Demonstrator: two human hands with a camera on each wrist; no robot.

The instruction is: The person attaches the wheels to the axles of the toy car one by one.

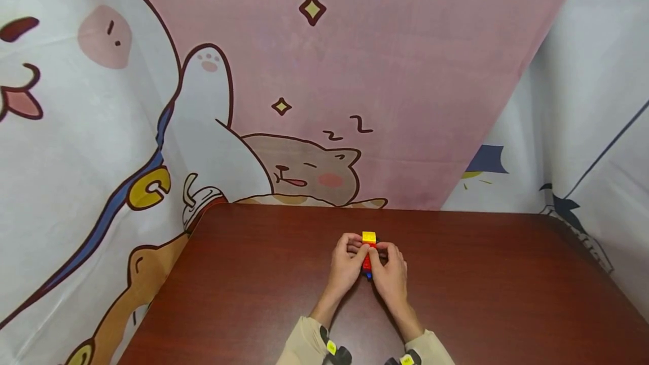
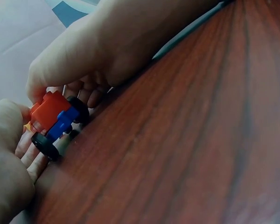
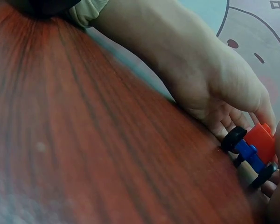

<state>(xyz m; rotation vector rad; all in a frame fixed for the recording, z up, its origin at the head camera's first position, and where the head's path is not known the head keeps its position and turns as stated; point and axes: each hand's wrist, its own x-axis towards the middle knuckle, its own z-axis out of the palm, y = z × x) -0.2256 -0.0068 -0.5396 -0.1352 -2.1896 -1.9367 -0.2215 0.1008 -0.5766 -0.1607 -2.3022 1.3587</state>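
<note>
A small building-block toy car (image 1: pixel 367 263) stands on the tabletop between the two hands. It has a red brick body (image 2: pixel 50 110), a yellow block (image 1: pixel 369 237) at its far end, a blue axle piece (image 2: pixel 63 123) and black wheels (image 3: pixel 234 138). My left hand (image 1: pixel 346 263) grips it from the left, with the thumb on the red bricks. From the right, my right hand (image 1: pixel 391 277) holds it, its thumb close beside the other thumb. The fingers reach along the car's sides and hide part of it.
The brown wooden table (image 1: pixel 243 292) extends around both hands. Behind it hangs a cloth backdrop (image 1: pixel 405 72) with cartoon animals, meeting the table's far edge. Dark wrist devices (image 1: pixel 341 355) sit at the sleeves.
</note>
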